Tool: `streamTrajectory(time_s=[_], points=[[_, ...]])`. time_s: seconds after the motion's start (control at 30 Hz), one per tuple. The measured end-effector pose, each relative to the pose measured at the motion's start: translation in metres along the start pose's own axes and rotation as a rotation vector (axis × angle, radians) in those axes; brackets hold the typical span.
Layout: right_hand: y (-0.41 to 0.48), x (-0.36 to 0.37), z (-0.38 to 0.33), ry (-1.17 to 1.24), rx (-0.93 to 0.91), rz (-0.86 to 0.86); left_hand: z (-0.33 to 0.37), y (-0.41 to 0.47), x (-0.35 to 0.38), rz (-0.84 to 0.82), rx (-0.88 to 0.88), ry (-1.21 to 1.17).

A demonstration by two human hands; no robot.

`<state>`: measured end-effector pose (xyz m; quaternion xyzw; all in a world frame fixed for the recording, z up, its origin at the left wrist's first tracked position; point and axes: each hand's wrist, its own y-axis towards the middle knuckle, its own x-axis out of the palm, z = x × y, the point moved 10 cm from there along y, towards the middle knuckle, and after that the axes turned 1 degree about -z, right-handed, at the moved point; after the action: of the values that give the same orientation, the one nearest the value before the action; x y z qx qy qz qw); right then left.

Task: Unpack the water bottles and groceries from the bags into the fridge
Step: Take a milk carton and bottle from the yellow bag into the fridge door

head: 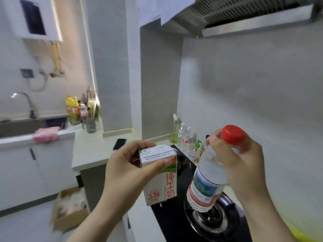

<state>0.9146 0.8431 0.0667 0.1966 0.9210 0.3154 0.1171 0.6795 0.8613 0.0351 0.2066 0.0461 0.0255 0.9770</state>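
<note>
The left hand [127, 170] grips a milk carton [161, 179] near its top, thumb pressed across the front face and fingers curled round the back, so the carton hangs roughly upright over the near-left edge of the black hob [167, 222]. The right hand [244, 159] holds a water bottle [206, 186] by its neck, fingers curled round it just under the red cap [233, 135]. The bottle tilts, cap up and to the right, base down and to the left, in front of the burner [209, 220]; whether the base touches the burner cannot be told. Carton and bottle sit side by side, near each other but apart. Behind the hob, clear spray bottles [183, 135] stand in a cluster against the tiled wall, under the hood [253, 20]. A dark phone [119, 144] lies flat on the pale counter [90, 154] to the left of the hob. Further left is a sink [17, 127] with a tap [26, 103], and a pink cloth [46, 134] is draped over its front rim. Bottles and a utensil holder [90, 125] stand in the corner beside the sink. An open cardboard box [70, 212] rests on the floor below the counter, its contents blurred
</note>
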Motion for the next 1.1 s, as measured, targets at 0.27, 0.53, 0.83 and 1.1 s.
streamTrajectory(time_s=[0.27, 0.53, 0.83, 1.1], points=[[-0.02, 0.175, -0.079, 0.21, -0.124, -0.243, 0.02, -0.034, -0.182, 0.279, 0.005, 0.125], [-0.085, 0.343, -0.17, 0.425, -0.16, -0.477, 0.05, -0.103, -0.359, 0.576, 0.031, 0.214], [-0.167, 0.488, -0.274, 0.635, -0.222, -0.723, 0.071, -0.199, -0.515, 0.935, -0.015, 0.367], [-0.233, 0.593, -0.349, 0.842, -0.273, -0.956, 0.102, -0.275, -0.594, 1.251, -0.008, 0.519]])
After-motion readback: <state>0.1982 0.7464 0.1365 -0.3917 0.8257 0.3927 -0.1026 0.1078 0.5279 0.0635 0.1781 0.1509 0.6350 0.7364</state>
